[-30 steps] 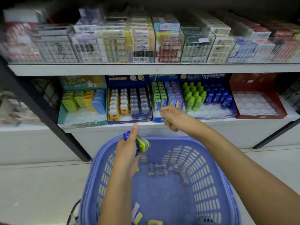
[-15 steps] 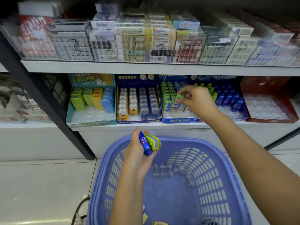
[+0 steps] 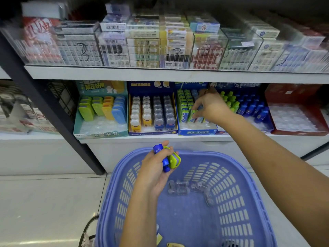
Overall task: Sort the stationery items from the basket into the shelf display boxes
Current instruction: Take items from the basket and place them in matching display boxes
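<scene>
A purple-blue plastic basket (image 3: 235, 163) stands below the shelf. My left hand (image 3: 154, 172) is over its far rim and grips a small blue bottle (image 3: 165, 164) and a green-yellow item (image 3: 174, 160) together. My right hand (image 3: 210, 106) reaches into the blue display box of green packs (image 3: 197, 131) on the lower shelf, its fingertips pinching a small green pack (image 3: 193, 113) at the front rows. Several clear plastic items (image 3: 178, 188) lie on the basket floor.
Left to right on the lower shelf stand a teal box of coloured erasers (image 3: 101, 125), a box of animal-shaped items (image 3: 153, 113), a box of green and blue bottles (image 3: 249, 106) and a red box (image 3: 299, 111). The upper shelf (image 3: 178, 74) overhangs them. A black post (image 3: 53, 113) slants at left.
My right hand has gone from the basket up to the shelf and lowered the green pack into the blue box. My left hand stays over the basket rim with its two items.
</scene>
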The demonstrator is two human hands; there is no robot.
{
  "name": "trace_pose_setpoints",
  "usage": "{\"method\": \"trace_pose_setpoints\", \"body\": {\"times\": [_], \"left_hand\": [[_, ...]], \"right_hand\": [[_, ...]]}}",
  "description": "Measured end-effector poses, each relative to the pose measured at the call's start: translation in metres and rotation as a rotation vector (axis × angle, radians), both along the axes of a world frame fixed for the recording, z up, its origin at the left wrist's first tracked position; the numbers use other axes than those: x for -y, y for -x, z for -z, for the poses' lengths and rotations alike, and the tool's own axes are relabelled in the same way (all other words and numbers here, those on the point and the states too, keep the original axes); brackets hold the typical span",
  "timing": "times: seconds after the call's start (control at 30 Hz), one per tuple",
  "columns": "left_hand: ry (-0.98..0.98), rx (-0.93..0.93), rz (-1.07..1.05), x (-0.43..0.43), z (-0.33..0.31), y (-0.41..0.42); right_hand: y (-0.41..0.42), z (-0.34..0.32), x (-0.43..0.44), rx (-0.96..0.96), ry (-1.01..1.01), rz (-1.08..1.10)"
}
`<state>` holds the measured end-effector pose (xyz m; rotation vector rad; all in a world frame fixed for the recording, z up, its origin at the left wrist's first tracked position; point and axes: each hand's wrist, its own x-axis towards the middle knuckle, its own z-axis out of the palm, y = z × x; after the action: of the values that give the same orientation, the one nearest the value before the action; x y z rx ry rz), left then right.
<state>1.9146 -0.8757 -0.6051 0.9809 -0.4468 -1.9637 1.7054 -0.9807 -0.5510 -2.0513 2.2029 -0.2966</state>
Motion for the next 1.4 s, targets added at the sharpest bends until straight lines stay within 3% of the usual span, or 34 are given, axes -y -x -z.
{"method": "trace_pose_setpoints", "body": {"times": [0.23,0.33,0.43,0.53,0.67,0.77,0.87,1.03,1.07,1.17,1.23,1.33,1.4], "left_hand": [[0.106,0.088,0.097,-0.004,-0.004,0.003],[0.150,0.179,0.182,-0.007,-0.006,0.007],[0.231,0.323,0.309,-0.011,-0.006,0.009],[0.340,0.405,0.393,-0.016,-0.010,0.012],[0.428,0.591,0.448,-0.022,-0.012,0.024],[0.439,0.631,0.475,-0.028,-0.013,0.035],[0.467,0.654,0.481,-0.029,-0.017,0.046],[0.444,0.636,0.418,-0.022,-0.014,0.054],[0.432,0.609,0.399,-0.023,-0.014,0.056],[0.368,0.515,0.355,-0.024,-0.012,0.064],[0.324,0.460,0.327,-0.023,-0.010,0.068],[0.269,0.394,0.281,-0.019,-0.007,0.072],[0.227,0.345,0.245,-0.015,-0.005,0.074]], "right_hand": [[-0.013,-0.012,-0.003,-0.069,-0.040,-0.054],[-0.025,-0.028,-0.040,0.128,0.047,-0.301],[-0.043,-0.040,-0.083,0.215,-0.183,-0.583],[-0.053,-0.033,-0.113,0.136,-0.252,-0.664],[-0.046,-0.024,-0.132,-0.071,-0.156,-0.696],[-0.033,-0.022,-0.140,-0.153,-0.115,-0.740],[-0.017,-0.021,-0.141,-0.162,-0.086,-0.627],[0.041,-0.017,-0.122,0.117,-0.108,-0.233],[0.055,-0.014,-0.117,0.274,-0.082,-0.137],[0.092,-0.005,-0.107,1.033,0.011,0.123],[0.113,-0.001,-0.100,1.305,0.087,0.153],[0.140,0.004,-0.091,1.347,0.170,0.129],[0.153,0.006,-0.085,1.125,0.232,0.196]]}}
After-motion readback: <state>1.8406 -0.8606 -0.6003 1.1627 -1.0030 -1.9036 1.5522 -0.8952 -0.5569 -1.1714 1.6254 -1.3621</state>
